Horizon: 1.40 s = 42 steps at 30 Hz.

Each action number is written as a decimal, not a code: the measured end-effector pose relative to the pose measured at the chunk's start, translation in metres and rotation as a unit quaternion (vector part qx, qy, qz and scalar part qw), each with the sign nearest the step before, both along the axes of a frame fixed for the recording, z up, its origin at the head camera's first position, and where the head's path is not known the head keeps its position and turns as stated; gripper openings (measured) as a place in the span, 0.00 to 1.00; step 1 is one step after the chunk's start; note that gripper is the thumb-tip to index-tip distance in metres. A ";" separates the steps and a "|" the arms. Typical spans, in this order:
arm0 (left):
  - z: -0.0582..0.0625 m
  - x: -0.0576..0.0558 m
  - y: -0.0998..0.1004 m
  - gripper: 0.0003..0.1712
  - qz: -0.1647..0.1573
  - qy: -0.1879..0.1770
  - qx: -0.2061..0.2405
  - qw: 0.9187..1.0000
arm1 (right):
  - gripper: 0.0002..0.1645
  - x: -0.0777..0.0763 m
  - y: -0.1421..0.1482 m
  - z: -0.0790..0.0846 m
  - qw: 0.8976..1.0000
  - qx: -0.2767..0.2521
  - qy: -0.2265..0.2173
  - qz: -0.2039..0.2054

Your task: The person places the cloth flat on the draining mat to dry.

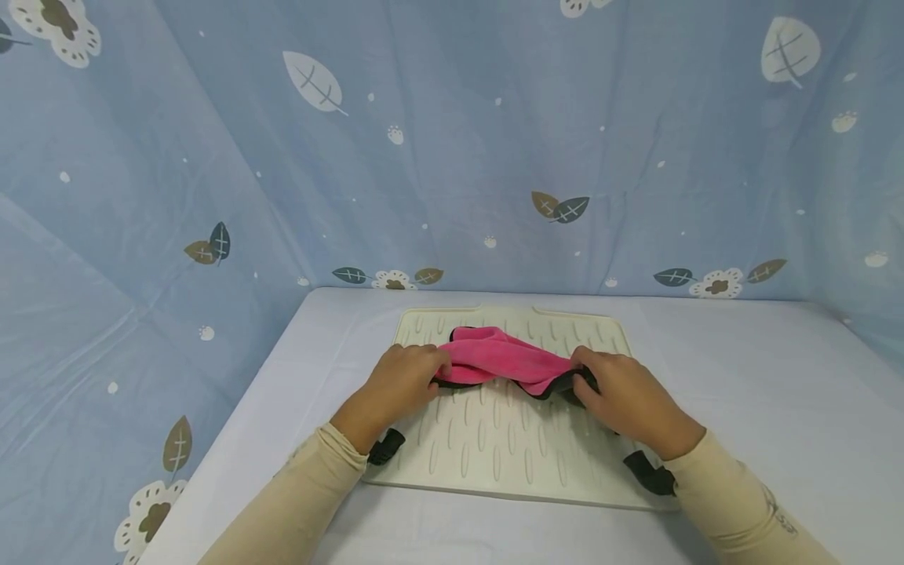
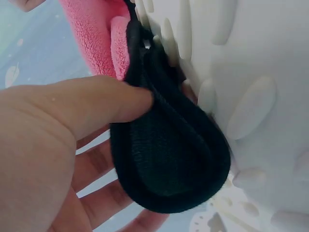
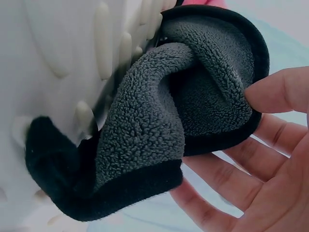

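Note:
A pink cloth (image 1: 494,355) with dark edging and a grey fleecy underside (image 3: 140,116) stretches between the two hands over a cream ridged board (image 1: 494,455). At its left end, my left hand (image 1: 406,377) pinches a dark rounded corner (image 2: 169,159), with the thumb on top and the other fingers behind. My right hand (image 1: 628,396) grips the opposite end, its thumb pressing the edge of a curled grey fold. The cloth is bunched, and its middle lies close over the board's ridges.
Black curved pieces sit at the board's near corners, one at the left (image 1: 387,447) and one at the right (image 1: 648,472). Under the board is a white-covered table (image 1: 749,361). A blue patterned curtain (image 1: 452,141) stands behind and along the left side.

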<state>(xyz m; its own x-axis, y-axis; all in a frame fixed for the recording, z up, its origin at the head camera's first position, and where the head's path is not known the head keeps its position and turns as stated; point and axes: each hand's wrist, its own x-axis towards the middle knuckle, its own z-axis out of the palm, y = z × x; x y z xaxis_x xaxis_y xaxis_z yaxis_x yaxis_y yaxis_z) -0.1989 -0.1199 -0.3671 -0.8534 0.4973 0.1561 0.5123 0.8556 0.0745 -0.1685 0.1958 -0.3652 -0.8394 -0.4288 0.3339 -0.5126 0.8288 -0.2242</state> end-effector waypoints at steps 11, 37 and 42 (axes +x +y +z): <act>0.004 0.000 -0.008 0.06 -0.009 0.040 0.019 0.999 | 0.04 -0.001 0.006 0.004 1.000 -0.007 -0.017 -0.014; 0.015 0.003 -0.015 0.07 -0.021 -0.083 0.031 0.996 | 0.10 0.011 -0.001 0.011 0.996 0.045 0.000 0.079; 0.018 0.004 -0.015 0.07 -0.021 -0.070 0.042 0.996 | 0.11 0.017 -0.016 0.005 0.991 0.063 0.007 0.120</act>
<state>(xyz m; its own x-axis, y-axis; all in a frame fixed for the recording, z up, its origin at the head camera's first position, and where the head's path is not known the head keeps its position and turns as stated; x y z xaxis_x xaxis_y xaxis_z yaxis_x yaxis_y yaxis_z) -0.1953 -0.1348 -0.3492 -0.8489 0.5226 0.0792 0.5263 0.8219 0.2177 -0.1513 0.1801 -0.3605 -0.7040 -0.6542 0.2763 -0.7005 0.7037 -0.1188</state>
